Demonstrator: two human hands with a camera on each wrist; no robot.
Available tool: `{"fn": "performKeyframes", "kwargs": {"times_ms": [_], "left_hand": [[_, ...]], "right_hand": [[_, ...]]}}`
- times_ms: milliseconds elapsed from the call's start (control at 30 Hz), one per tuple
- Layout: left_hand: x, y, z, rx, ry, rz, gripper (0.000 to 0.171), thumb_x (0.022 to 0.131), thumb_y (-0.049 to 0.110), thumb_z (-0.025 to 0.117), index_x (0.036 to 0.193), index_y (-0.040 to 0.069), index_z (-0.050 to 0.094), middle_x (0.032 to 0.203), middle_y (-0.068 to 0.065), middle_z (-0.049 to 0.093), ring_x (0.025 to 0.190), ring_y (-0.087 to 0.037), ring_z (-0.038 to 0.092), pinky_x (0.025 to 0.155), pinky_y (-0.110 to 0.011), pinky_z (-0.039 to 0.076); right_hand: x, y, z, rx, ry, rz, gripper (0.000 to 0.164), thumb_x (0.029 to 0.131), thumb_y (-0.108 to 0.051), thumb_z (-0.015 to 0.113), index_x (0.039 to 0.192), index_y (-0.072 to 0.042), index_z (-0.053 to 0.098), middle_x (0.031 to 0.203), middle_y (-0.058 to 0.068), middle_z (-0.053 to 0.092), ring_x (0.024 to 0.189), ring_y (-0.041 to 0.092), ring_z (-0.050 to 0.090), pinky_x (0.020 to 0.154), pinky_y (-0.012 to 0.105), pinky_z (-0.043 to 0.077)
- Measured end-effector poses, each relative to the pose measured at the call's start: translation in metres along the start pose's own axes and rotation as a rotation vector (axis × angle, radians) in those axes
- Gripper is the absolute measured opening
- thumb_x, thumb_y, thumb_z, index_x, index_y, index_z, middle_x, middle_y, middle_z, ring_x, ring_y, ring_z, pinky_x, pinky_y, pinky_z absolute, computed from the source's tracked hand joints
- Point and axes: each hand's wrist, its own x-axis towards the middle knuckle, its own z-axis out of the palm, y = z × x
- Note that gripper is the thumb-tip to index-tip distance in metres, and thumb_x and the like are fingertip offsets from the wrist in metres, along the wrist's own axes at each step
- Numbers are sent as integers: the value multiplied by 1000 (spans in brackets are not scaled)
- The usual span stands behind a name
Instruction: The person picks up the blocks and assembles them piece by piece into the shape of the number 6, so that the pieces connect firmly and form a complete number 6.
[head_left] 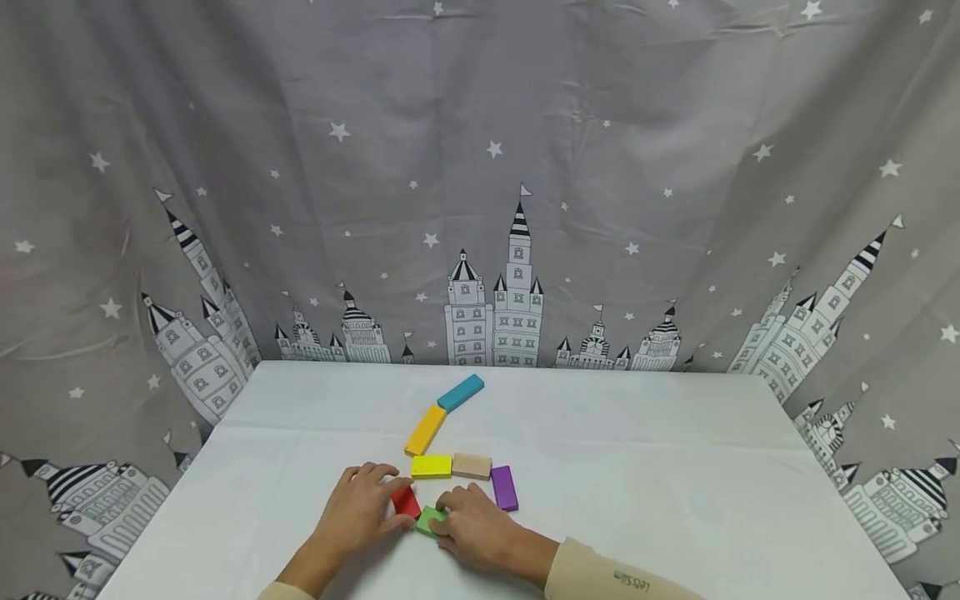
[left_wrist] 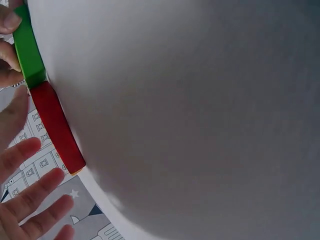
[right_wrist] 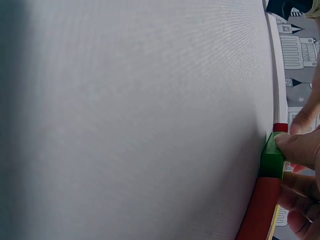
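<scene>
In the head view a green wooden block lies on the white table. My right hand pinches it, the thumb against its side and the other fingers curled beyond it. At the green block's left end lies a red block, their ends meeting in the left wrist view. Beside this red block is my left hand, fingers spread and loosely extended, thumb close to the joint of the two blocks. Another red block adjoins the green one in the right wrist view; my right hand hides it in the head view.
A yellow block, a natural wood block and a purple block curve round behind my hands. Farther back, an orange-yellow block and a blue block form a slanted line. A grey castle-print curtain hangs behind the table.
</scene>
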Motion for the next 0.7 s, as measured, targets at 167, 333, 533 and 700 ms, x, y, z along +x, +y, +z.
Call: {"fn": "performKeyframes", "kwargs": {"times_ms": [167,333,533,700], "left_hand": [[-3,-1,3,41,3,26,52,68,52,81,110,22,73,107,-3,64,101,-24,56,90,-48,45],[-2,-1,1,53,-20,39,51,69,52,80,109,20,75,106,-2,66,99,-24,56,91,-48,45],[2,-2,-2,21,-93,18,48,69,45,83,108,19,76,107,-3,68,99,-23,56,93,-48,45],[4,-6,-4,27,-93,38,43,67,35,87,106,20,76,108,-2,70,97,-22,57,92,-46,45]], "right_hand": [[-1,0,1,5,-1,1,30,91,-29,68,120,-22,70,115,-3,63,98,7,55,78,18,38],[-1,-1,0,7,-12,17,30,91,-29,68,120,-22,69,117,-4,63,102,7,55,82,21,37],[0,-2,-1,10,-23,20,30,90,-29,69,120,-22,70,118,-4,63,103,7,55,82,21,37],[0,-3,-2,7,-34,24,30,91,-29,69,120,-23,70,118,-4,63,104,7,55,83,22,37]]}}
